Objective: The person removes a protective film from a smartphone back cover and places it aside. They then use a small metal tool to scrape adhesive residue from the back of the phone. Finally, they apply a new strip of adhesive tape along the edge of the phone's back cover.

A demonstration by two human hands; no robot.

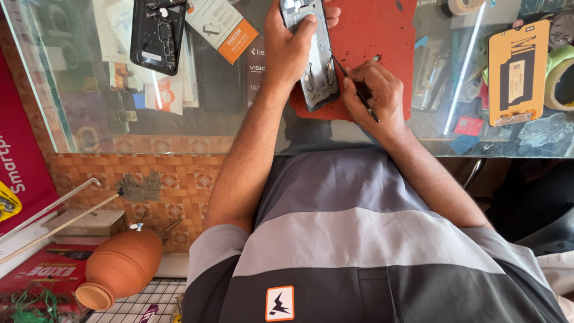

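Note:
An opened phone body with its grey inner frame showing lies on a red mat on the glass counter. My left hand grips the phone from its left side, thumb across its upper part. My right hand pinches a thin dark tool like a pen. The tool's tip touches the phone's right edge near the lower end.
A second black phone frame lies at the counter's back left beside an orange-and-white card. A yellow phone-shaped panel and tape rolls sit at the right. Below the counter stand a clay pot and a brush.

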